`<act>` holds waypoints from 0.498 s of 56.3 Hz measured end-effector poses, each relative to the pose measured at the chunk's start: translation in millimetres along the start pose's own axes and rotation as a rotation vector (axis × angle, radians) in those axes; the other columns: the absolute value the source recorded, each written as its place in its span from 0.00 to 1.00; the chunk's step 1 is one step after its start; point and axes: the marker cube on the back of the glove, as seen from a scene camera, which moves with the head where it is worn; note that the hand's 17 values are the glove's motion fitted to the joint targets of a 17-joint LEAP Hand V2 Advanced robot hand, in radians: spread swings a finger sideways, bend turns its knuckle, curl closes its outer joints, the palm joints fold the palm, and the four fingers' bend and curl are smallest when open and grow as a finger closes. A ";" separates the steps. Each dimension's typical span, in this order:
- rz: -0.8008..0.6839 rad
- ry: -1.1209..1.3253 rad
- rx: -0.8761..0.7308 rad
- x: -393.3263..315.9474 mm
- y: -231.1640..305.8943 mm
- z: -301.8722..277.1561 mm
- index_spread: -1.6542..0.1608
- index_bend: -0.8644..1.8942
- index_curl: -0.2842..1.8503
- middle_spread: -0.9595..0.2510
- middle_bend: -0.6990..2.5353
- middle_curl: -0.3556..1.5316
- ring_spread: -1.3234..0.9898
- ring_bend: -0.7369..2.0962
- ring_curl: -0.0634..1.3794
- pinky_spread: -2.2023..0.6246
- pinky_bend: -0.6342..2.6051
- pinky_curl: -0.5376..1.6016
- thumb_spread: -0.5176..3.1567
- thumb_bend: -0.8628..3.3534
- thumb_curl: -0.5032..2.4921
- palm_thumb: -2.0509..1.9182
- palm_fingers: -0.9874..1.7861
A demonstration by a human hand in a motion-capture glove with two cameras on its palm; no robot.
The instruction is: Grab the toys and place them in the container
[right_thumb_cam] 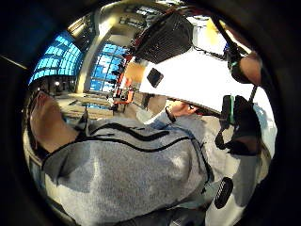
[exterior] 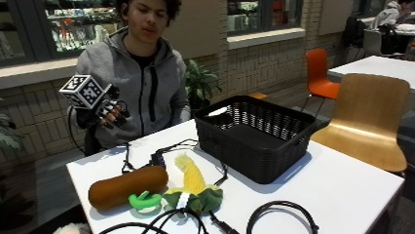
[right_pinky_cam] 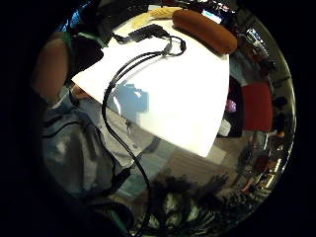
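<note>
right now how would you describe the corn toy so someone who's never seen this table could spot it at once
Start at the black basket on the white table and look at the group of toys beside it. The corn toy lies between a brown log-shaped plush and the basket, next to a small green ring toy. It alone has a yellow cob with green leaves.

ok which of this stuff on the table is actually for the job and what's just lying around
For the job:
brown toy sausage
toy corn cob
green toy ring
black basket, empty
gloved right hand, raised, holding nothing

Just lying about:
black cables on the white table
wooden chair
</note>
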 end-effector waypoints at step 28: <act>-0.125 0.238 -0.040 -24.6 -20.2 -35.4 0.82 0.43 0.26 0.78 0.31 0.28 0.49 0.42 0.17 0.77 0.31 0.36 0.57 0.39 0.26 0.63 0.56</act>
